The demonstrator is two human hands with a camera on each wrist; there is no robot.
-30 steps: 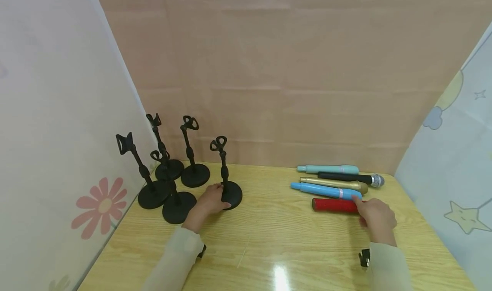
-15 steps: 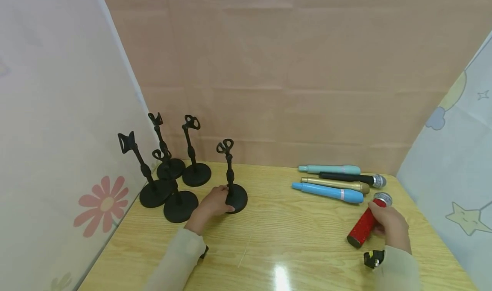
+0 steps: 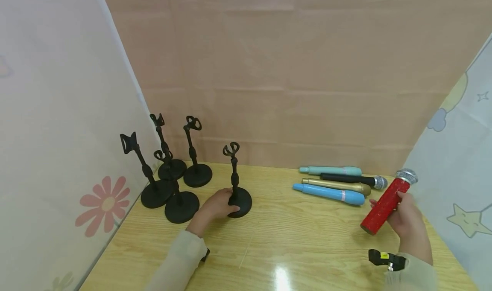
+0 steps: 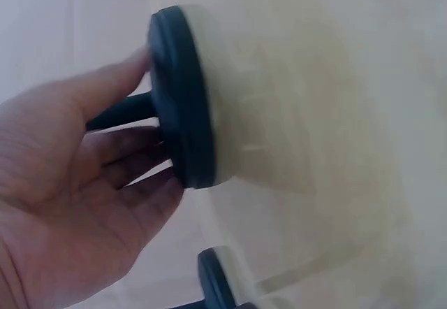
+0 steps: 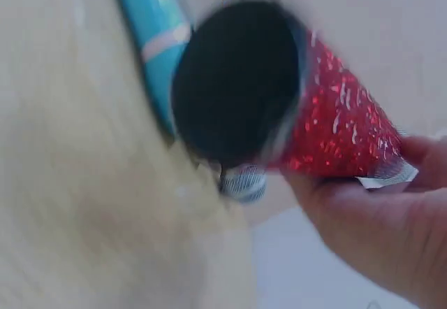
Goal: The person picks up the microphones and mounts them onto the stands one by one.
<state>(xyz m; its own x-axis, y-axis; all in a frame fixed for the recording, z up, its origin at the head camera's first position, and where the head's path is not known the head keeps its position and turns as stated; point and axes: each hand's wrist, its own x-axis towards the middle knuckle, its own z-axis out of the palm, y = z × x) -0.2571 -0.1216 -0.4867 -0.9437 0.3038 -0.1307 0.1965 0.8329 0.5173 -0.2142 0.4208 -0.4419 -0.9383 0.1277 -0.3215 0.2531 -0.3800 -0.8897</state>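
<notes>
My left hand (image 3: 217,205) grips the round base of a black microphone stand (image 3: 235,176), which stands upright on the table. In the left wrist view the thumb and fingers (image 4: 150,200) span the base (image 4: 183,99) around its pole. On the right, my right hand (image 3: 407,218) holds a glittery red microphone (image 3: 385,205) above the table, tilted with its silver mesh head up and away. Its dark flat end (image 5: 237,82) faces the right wrist camera. Behind it lie a blue microphone (image 3: 328,194), a gold one (image 3: 334,184), a black one (image 3: 347,178) and a teal one (image 3: 330,170).
Several more black stands are grouped at the left, among them a front stand (image 3: 182,208), a left stand (image 3: 156,193) and a back stand (image 3: 197,174). A brown paper-like backdrop (image 3: 269,69) rises behind the wooden table (image 3: 292,235). Patterned side panels flank it.
My right hand has picked up the red microphone, turned it head-up and moved it right. My left hand has shifted the stand slightly right and toward me.
</notes>
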